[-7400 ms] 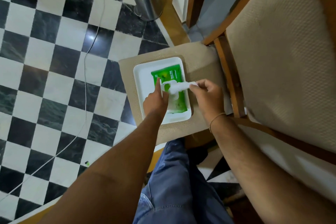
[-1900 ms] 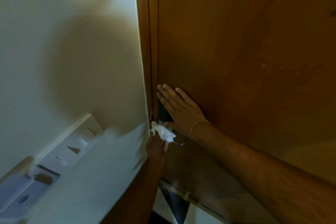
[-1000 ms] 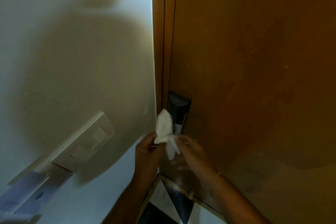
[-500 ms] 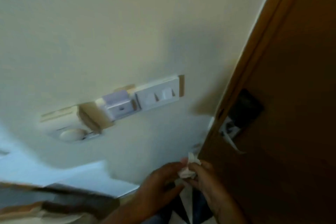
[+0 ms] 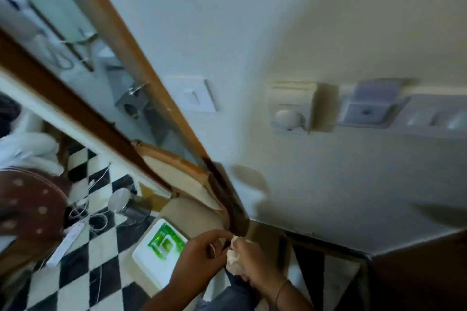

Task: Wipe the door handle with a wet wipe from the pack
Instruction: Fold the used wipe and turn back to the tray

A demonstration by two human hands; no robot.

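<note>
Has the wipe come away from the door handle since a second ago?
Yes. The wipe was up against the handle then; now it is balled between both hands, low beside the tray. The handle is out of view.

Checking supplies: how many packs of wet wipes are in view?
1. The green wipe pack lies on the white tray on the chair seat, just left of the hands. Others could be out of frame.
</note>
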